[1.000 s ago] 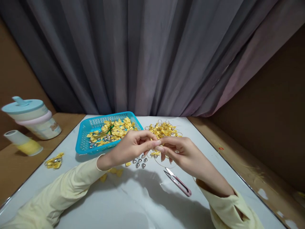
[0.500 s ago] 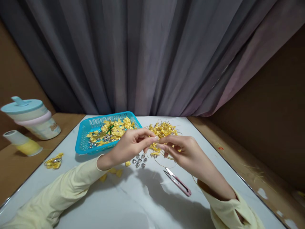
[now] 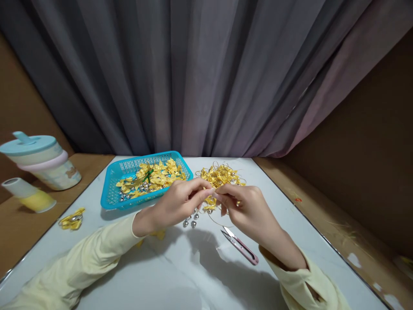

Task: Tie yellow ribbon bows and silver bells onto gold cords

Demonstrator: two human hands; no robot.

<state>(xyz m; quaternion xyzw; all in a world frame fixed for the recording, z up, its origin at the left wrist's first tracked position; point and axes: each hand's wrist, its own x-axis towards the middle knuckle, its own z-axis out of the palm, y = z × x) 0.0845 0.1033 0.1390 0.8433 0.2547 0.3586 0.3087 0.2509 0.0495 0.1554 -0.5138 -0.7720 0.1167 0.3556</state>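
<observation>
From my remote seat I log a pale, marbled tabletop [image 3: 180, 275], lower centre of frame. On it: blue basket [image 3: 108, 191], left of centre; yellow bow pile [image 3: 222, 175], just right of centre; silver beads [image 3: 193, 224] below; open-bladed pink snips [image 3: 237, 245], lower right of those; small bow bundle [image 3: 72, 220], far left; loose yellow bows [image 3: 159, 234], partly hidden, below the basket.

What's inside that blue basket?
In the basket are yellow bows, silver beads and gold strands with a green tie. Whatever lies beneath this heap is covered, so can't be seen.
</observation>
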